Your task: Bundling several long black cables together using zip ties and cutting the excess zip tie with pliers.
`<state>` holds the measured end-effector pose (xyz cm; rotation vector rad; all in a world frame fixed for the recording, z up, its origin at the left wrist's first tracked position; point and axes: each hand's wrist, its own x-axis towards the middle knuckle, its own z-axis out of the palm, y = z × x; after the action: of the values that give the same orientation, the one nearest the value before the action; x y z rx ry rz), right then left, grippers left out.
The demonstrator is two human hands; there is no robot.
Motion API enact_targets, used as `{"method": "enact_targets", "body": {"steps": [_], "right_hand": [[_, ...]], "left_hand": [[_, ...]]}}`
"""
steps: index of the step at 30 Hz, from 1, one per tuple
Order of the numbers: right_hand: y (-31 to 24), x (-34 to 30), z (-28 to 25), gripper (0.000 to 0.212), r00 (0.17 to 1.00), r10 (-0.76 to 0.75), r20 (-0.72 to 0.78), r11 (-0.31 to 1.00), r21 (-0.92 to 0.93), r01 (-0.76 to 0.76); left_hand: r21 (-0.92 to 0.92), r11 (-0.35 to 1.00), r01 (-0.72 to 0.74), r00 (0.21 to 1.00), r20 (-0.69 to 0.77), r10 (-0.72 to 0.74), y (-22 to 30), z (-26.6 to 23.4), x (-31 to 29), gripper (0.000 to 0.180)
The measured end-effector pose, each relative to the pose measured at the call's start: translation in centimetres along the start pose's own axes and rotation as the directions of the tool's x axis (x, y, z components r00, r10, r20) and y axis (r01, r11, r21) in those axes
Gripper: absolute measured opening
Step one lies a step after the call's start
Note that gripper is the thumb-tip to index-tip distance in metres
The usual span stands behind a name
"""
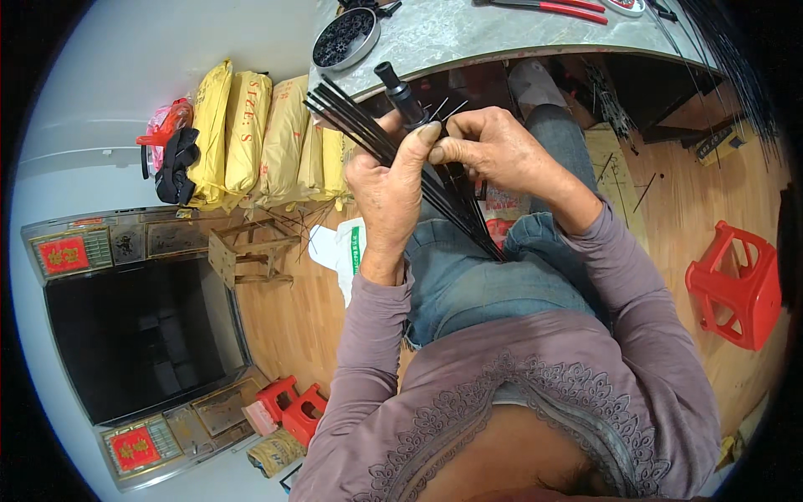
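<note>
Sacks (248, 134) stand left of a dish (365, 52). The left hand (386, 184) curls around black rods (355, 127) slanting to the lap (493, 280), a tube (404, 98) beside its thumb. The right hand (498, 152) is bent to a pinch, its hold unclear. A stool (729, 289) stands far right.

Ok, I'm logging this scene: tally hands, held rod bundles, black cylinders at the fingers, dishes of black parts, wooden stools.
Hands (left hand, right hand): 2
Black rod bundle: 1
Black cylinder: 1
Dish of black parts: 1
Wooden stool: 1
Total: 6
</note>
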<state>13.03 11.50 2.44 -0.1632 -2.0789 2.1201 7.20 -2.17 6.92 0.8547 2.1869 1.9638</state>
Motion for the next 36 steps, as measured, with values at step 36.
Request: {"method": "enact_targets", "body": {"steps": [36], "right_hand": [[0.8,1.3,0.3,0.029,0.994,0.059,0.096,0.991,0.118,-0.07]], "left_hand": [[-0.336,0.938,0.084,0.996,0.001,-0.089,-1.8,-0.2,0.1,0.033]]}}
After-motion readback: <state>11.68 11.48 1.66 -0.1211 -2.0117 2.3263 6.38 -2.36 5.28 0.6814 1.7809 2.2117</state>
